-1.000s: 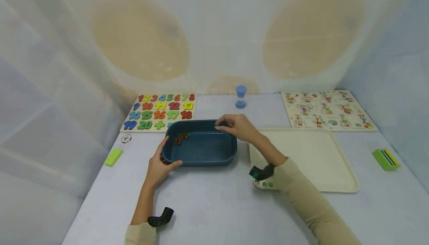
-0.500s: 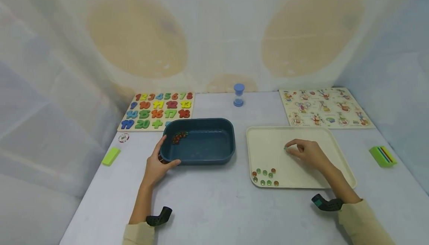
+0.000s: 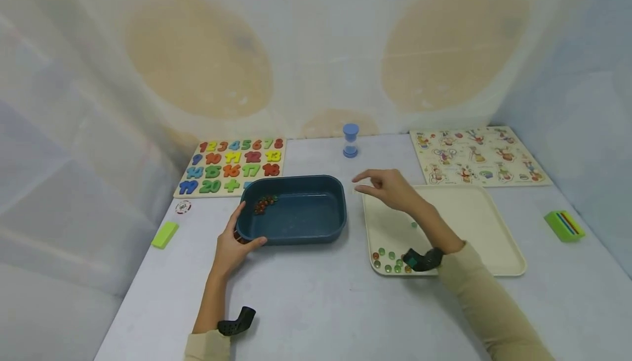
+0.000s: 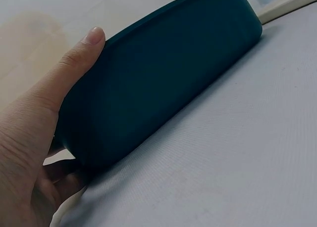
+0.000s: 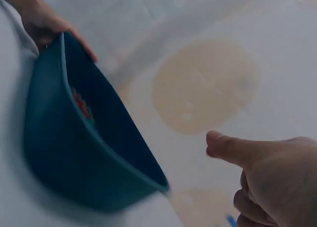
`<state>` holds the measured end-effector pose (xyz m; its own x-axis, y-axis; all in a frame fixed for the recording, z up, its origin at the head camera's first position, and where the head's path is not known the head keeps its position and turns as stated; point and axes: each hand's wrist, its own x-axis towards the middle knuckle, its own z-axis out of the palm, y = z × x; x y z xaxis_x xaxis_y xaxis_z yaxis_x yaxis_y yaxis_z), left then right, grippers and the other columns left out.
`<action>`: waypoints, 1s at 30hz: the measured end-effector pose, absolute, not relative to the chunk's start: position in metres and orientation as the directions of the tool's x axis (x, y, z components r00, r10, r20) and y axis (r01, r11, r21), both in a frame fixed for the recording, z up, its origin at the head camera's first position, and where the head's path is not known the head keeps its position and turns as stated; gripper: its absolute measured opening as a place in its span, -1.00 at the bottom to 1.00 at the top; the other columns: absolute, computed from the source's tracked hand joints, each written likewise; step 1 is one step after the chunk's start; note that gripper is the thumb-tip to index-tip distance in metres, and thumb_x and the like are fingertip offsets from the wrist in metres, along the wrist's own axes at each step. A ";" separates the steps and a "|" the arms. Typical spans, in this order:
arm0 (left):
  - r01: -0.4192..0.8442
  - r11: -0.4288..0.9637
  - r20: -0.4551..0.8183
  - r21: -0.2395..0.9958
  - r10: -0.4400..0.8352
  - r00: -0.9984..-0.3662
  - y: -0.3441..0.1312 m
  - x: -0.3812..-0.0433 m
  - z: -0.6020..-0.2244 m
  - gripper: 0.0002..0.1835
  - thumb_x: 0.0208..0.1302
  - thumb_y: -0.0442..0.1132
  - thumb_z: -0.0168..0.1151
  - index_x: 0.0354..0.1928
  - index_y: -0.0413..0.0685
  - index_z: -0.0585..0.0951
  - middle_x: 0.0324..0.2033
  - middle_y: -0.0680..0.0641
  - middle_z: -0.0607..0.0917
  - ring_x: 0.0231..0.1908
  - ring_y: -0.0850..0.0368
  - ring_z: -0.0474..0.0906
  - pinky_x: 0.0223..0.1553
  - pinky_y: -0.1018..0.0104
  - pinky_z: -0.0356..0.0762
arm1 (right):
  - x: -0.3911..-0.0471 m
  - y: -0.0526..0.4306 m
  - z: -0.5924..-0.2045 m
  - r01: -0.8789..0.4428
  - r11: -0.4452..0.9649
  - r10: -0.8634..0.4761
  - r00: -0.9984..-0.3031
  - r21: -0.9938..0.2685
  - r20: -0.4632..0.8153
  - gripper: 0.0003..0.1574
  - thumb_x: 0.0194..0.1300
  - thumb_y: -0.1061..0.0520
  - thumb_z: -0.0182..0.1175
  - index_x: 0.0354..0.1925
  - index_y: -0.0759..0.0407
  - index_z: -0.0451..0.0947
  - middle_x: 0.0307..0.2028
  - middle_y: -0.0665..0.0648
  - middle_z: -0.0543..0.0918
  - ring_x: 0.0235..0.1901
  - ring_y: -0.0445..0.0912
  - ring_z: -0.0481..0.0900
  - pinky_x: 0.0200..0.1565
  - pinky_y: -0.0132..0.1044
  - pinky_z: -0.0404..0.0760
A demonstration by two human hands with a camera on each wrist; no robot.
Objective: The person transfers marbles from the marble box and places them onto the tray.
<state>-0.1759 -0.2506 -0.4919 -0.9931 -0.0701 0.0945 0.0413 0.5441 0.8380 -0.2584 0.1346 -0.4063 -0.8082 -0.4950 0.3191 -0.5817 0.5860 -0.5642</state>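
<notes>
My left hand holds the left end of a dark blue oblong tub, its thumb lying at the near rim in the left wrist view. A small heap of reddish-brown and green glass beads lies inside, toward the tub's left end. Between the tub and a cream tray hovers my right hand, thumb and index finger apart with nothing visible between them. One green bead lies alone on the tray. Several green and brown glass beads sit in its near left corner, partly hidden by the right wrist camera.
Behind the tub lies a number puzzle board. A blue sand timer stands at the back, left of a picture board. A poker chip and green block lie at left, striped green blocks at right.
My right hand went from the tub to the tray with a green bead, let it go there, and has moved back left toward the tub. The left hand keeps its hold.
</notes>
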 end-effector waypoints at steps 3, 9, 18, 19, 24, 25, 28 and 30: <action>0.054 0.549 0.104 0.834 -0.061 -0.993 -0.250 -0.175 -0.492 -0.01 -0.13 -0.03 0.43 0.31 0.55 0.03 0.31 -0.10 0.17 0.18 -0.20 0.26 0.02 -0.08 0.36 | -0.279 0.083 -0.406 -0.651 0.479 -0.572 -0.740 -0.589 0.353 -0.69 0.17 -0.05 0.17 -0.14 0.03 0.60 -0.80 -0.06 0.16 -0.76 -0.20 0.06 -0.64 -0.38 0.13; 0.068 0.553 0.116 0.831 -0.051 -0.992 -0.249 -0.172 -0.492 0.01 -0.13 -0.03 0.43 0.33 0.50 0.01 0.30 -0.13 0.19 0.18 -0.19 0.26 0.03 -0.08 0.35 | -0.302 0.000 -0.420 -0.667 0.414 -0.677 -0.681 -0.619 0.281 -0.65 0.17 -0.02 0.18 -0.08 0.06 0.59 -0.82 -0.05 0.17 -0.78 -0.20 0.08 -0.59 -0.41 0.17; 0.103 0.542 0.148 0.834 -0.041 -0.988 -0.252 -0.177 -0.496 0.09 -0.13 -0.02 0.43 0.35 0.49 -0.12 0.32 -0.06 0.15 0.17 -0.16 0.29 -0.02 -0.02 0.42 | -0.313 -0.063 -0.442 -0.614 0.527 -0.716 -0.693 -0.587 0.082 -0.65 0.16 0.02 0.20 -0.04 -0.01 0.57 -0.80 -0.02 0.27 -0.78 -0.19 0.14 -0.64 -0.43 0.18; 0.104 0.538 0.147 0.837 -0.038 -0.988 -0.252 -0.177 -0.496 0.10 -0.13 -0.01 0.43 0.35 0.49 -0.12 0.32 -0.07 0.15 0.17 -0.16 0.30 -0.02 -0.02 0.43 | -0.314 -0.067 -0.445 -0.615 0.540 -0.719 -0.692 -0.575 0.066 -0.65 0.16 0.01 0.20 -0.05 -0.02 0.57 -0.80 -0.01 0.30 -0.78 -0.20 0.15 -0.64 -0.44 0.18; 0.101 0.535 0.144 0.839 -0.040 -0.989 -0.252 -0.177 -0.497 0.08 -0.15 0.01 0.43 0.35 0.47 -0.09 0.30 -0.11 0.18 0.16 -0.17 0.31 -0.02 -0.03 0.42 | -0.312 -0.082 -0.454 -0.657 0.559 -0.750 -0.661 -0.506 0.030 -0.66 0.16 0.00 0.20 -0.05 -0.05 0.57 -0.55 -0.02 0.58 -0.66 -0.24 0.34 -0.54 -0.46 0.33; 0.099 0.535 0.143 0.839 -0.041 -0.989 -0.252 -0.177 -0.497 0.08 -0.14 0.00 0.43 0.35 0.47 -0.09 0.30 -0.12 0.19 0.16 -0.17 0.31 -0.01 -0.03 0.42 | -0.311 -0.084 -0.455 -0.666 0.560 -0.755 -0.655 -0.494 0.028 -0.66 0.16 0.00 0.20 -0.06 -0.05 0.57 -0.45 -0.04 0.62 -0.59 -0.26 0.41 -0.47 -0.47 0.39; 0.106 0.537 0.151 0.837 -0.041 -0.988 -0.252 -0.177 -0.496 0.07 -0.13 -0.02 0.42 0.35 0.45 -0.08 0.30 -0.11 0.19 0.17 -0.16 0.29 0.00 -0.04 0.40 | -0.309 -0.088 -0.458 -0.680 0.563 -0.761 -0.648 -0.469 0.026 -0.69 0.16 0.02 0.20 -0.08 -0.04 0.58 -0.22 -0.08 0.64 -0.36 -0.27 0.54 -0.28 -0.44 0.50; 0.107 0.535 0.153 0.838 -0.043 -0.987 -0.253 -0.177 -0.495 0.07 -0.13 -0.03 0.42 0.36 0.44 -0.07 0.30 -0.11 0.19 0.18 -0.16 0.28 0.01 -0.04 0.39 | -0.309 -0.090 -0.459 -0.687 0.569 -0.762 -0.647 -0.453 0.024 -0.71 0.16 0.03 0.20 -0.11 -0.03 0.59 -0.20 -0.07 0.64 -0.29 -0.25 0.57 -0.22 -0.40 0.52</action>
